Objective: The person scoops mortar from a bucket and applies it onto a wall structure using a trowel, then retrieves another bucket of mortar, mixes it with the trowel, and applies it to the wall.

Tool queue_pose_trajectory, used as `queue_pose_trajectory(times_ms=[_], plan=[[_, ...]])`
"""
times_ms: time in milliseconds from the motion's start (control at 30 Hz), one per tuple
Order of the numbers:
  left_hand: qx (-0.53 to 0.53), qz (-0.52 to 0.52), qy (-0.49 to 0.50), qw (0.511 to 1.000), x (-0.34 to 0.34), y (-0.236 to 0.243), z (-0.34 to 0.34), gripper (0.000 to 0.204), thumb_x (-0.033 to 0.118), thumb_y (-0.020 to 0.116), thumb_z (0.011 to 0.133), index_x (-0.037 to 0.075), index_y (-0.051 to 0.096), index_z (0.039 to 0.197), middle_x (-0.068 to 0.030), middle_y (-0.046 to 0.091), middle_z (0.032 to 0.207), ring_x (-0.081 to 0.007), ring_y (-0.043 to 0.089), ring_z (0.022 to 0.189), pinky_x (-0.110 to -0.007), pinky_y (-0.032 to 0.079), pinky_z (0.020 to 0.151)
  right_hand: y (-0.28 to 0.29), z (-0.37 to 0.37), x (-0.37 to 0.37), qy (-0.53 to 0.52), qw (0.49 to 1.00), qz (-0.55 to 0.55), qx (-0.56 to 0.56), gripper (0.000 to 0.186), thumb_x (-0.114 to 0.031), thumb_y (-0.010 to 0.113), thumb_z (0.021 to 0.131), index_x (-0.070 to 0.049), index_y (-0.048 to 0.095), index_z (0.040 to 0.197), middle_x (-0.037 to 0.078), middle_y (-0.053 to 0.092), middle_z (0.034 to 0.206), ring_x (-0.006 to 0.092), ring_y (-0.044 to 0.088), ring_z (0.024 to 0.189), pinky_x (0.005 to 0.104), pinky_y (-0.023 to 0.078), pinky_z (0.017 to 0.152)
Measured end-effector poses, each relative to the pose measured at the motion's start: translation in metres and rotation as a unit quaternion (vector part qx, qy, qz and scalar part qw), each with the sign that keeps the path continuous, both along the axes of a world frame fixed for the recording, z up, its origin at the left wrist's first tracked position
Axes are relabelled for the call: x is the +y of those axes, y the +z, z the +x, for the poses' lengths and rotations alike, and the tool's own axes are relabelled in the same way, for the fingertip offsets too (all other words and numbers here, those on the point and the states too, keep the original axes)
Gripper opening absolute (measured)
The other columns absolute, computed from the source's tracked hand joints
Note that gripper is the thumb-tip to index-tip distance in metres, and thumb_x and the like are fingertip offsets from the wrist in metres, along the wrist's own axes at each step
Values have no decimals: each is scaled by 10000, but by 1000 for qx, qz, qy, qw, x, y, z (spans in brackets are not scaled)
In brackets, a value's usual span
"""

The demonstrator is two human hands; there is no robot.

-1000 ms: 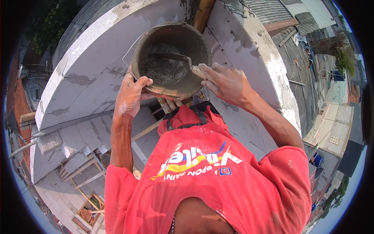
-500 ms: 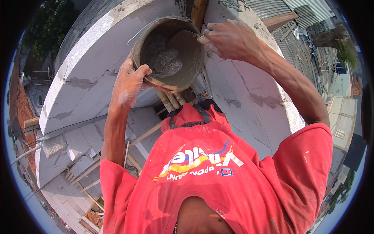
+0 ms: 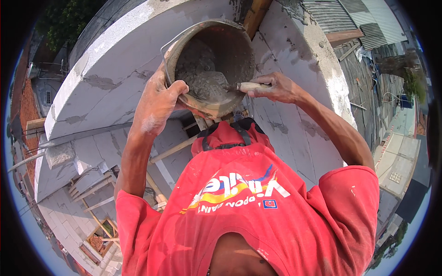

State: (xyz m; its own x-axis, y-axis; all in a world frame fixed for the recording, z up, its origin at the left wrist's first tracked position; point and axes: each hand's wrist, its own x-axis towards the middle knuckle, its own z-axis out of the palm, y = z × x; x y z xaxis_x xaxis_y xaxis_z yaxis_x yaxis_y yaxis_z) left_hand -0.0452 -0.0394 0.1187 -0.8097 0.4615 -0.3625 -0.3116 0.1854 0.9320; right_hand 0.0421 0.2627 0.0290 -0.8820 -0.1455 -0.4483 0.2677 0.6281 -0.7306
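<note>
A mortar-stained bucket (image 3: 240,48) is tilted so that its mouth faces me, with its thin wire handle lying off to the left. My left hand (image 3: 159,99) grips its left rim, the thumb over the edge and the other fingers hidden behind. Wet grey mortar (image 3: 195,57) lies inside. My right hand (image 3: 282,87) is closed around the pale wooden handle of a trowel (image 3: 254,86) at the bucket's right rim. The trowel's blade reaches into the bucket and is partly covered by mortar, so its outline is hard to make out.
White block walls (image 3: 115,85) with mortared joints curve around on the left and right. A wooden post (image 3: 256,17) stands behind the bucket. Poles (image 3: 172,151) and planks show far below on the left. Corrugated roofs (image 3: 375,23) lie beyond the right wall.
My right hand has come down from the bucket's upper right rim to its lower right, and the trowel's blade now sits lower, in the mortar. The bucket has shifted slightly right in view.
</note>
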Motion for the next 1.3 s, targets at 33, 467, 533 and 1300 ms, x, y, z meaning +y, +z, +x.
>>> queue_pose_trajectory(times_ms=[33, 467, 533, 1300], plan=[[0, 0, 6, 1000, -2, 2, 3, 748, 6, 523, 835, 68, 334, 1556, -112, 585, 1209, -194, 653, 987, -412, 646, 819, 1, 1, -7, -31, 998, -46, -11, 547, -542, 758, 854, -140, 746, 1225, 33, 684, 791, 134, 523, 594, 309, 436, 570], [-86, 171, 77, 979, -4, -29, -15, 460, 17, 567, 882, -5, 435, 1322, -153, 652, 1095, -270, 736, 869, -487, 646, 827, 95, -2, 22, -113, 993, -23, 34, 536, -476, 785, 858, -68, 740, 1202, -8, 619, 731, 62, 473, 551, 242, 366, 485], [-103, 210, 67, 970, 1, -28, -17, 429, 11, 567, 887, 2, 447, 1298, -155, 658, 1093, -286, 743, 865, -498, 646, 825, 120, 5, 33, -121, 991, -19, 49, 569, -474, 795, 845, -36, 730, 1202, 4, 626, 726, 69, 495, 540, 243, 376, 472], [-121, 148, 97, 977, 22, -92, -16, 476, 36, 537, 886, 14, 409, 1344, -163, 654, 1042, -251, 733, 833, -361, 674, 645, 307, -161, 177, -59, 903, 424, -31, 610, -571, 684, 896, 18, 701, 1051, 59, 652, 682, 79, 570, 426, 202, 436, 352]])
